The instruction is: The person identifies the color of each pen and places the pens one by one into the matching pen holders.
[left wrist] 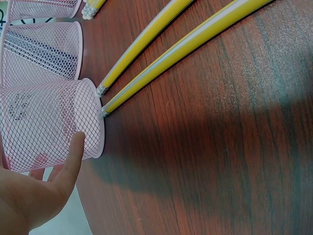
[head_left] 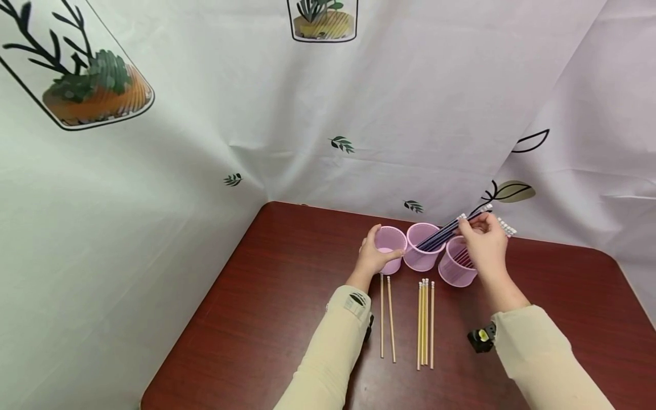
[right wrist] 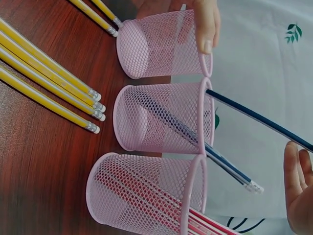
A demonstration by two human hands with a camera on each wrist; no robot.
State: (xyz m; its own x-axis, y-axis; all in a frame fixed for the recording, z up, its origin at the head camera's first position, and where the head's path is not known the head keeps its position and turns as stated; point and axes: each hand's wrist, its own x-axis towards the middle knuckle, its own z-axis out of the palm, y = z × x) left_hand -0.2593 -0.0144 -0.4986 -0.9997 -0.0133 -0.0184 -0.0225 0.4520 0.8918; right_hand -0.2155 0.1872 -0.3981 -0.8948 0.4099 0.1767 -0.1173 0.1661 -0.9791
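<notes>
Three pink mesh pencil cups stand side by side near the table's back edge. My left hand (head_left: 370, 257) grips the left cup (left wrist: 51, 125), thumb and fingers spread round its wall and rim; no pencils show in it. My right hand (head_left: 486, 244) pinches a dark blue pencil (right wrist: 254, 116) close to its upper end. That pencil slants down into the middle cup (right wrist: 156, 117), where other blue pencils (right wrist: 230, 169) lean toward the right. Below the right hand, the right cup (head_left: 456, 276) holds several red pencils (right wrist: 208, 224) with white eraser ends.
Two yellow pencils (head_left: 390, 322) lie on the brown table (head_left: 287, 296) in front of the left cup. Several more yellow pencils (head_left: 426, 324) lie side by side farther right. A white patterned cloth (head_left: 369, 114) hangs right behind the cups.
</notes>
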